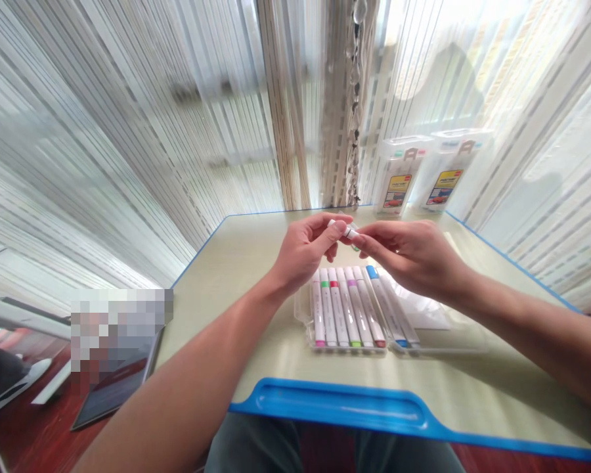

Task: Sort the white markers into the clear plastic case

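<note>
My left hand (305, 248) and my right hand (414, 251) meet above the middle of the table. Between them is a slim white marker (349, 230), pinched by the fingertips of both hands, with a thin dark ring showing on it. A bit of green shows just under the fingers; what it belongs to is mostly hidden. Below my hands lies an open clear plastic case (303, 314). Several white markers (342, 318) with coloured bands and ends lie side by side in its left part. A marker with a blue cap (373, 272) lies slanted near the hinge.
Two clear upright cases (398, 187) (446, 184) with yellow labels stand at the table's back right. The pale table (217, 282) has a blue rim and a blue front trough (339, 402). String curtains (177, 118) hang behind. A dark tablet-like slab (121, 387) leans at left.
</note>
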